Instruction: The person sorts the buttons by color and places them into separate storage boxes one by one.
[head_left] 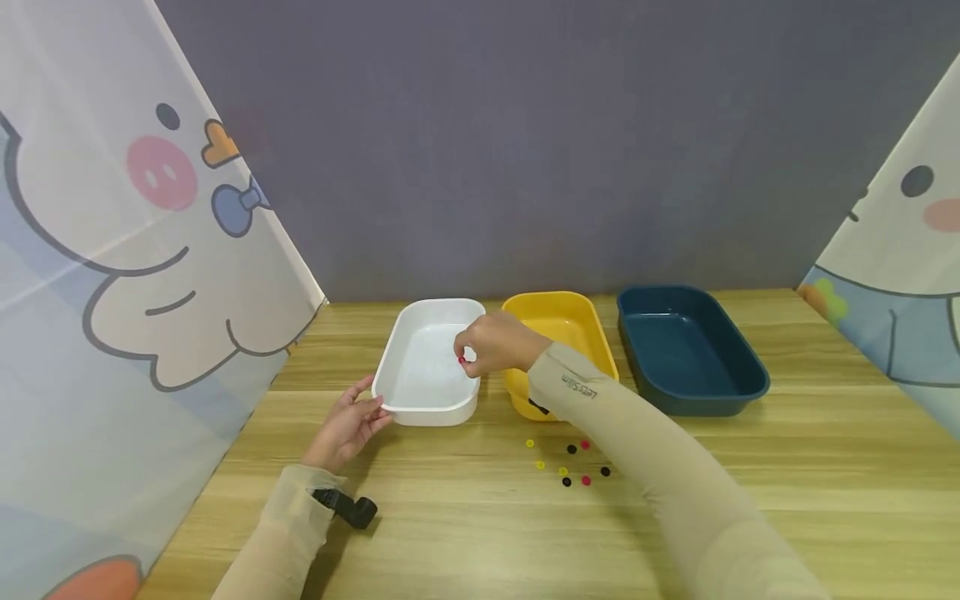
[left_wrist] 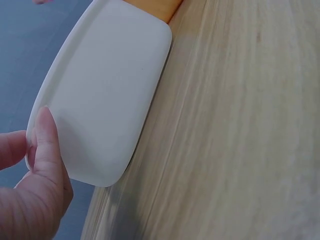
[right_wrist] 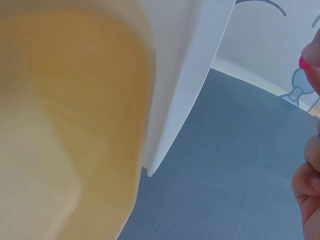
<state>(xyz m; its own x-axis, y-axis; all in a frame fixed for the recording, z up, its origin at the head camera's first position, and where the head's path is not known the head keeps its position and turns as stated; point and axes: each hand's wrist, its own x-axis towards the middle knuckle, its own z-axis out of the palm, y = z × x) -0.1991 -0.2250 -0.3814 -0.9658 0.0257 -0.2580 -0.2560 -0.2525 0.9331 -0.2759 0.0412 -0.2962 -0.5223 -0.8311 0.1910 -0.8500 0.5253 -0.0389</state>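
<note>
My left hand (head_left: pixel 347 429) grips the near left corner of the white tray (head_left: pixel 427 367). In the left wrist view its thumb lies against the outer wall, and a finger is over the rim. Above the right side of that tray, my right hand (head_left: pixel 498 342) pinches a small pinkish-red button (head_left: pixel 461 360) between thumb and finger. The button (right_wrist: pixel 303 63) also peeks out at the fingertips in the right wrist view. Nothing shows on the visible part of the white tray's floor; the right hand covers some of its right edge.
A yellow tray (head_left: pixel 562 325), partly behind my right forearm, stands beside the white one, with a dark blue tray (head_left: pixel 686 350) farther right. In front lie loose buttons: three yellow (head_left: pixel 540 465), three black (head_left: pixel 572 449) and two red (head_left: pixel 586 481). A grey wall (head_left: pixel 540 150) rises behind.
</note>
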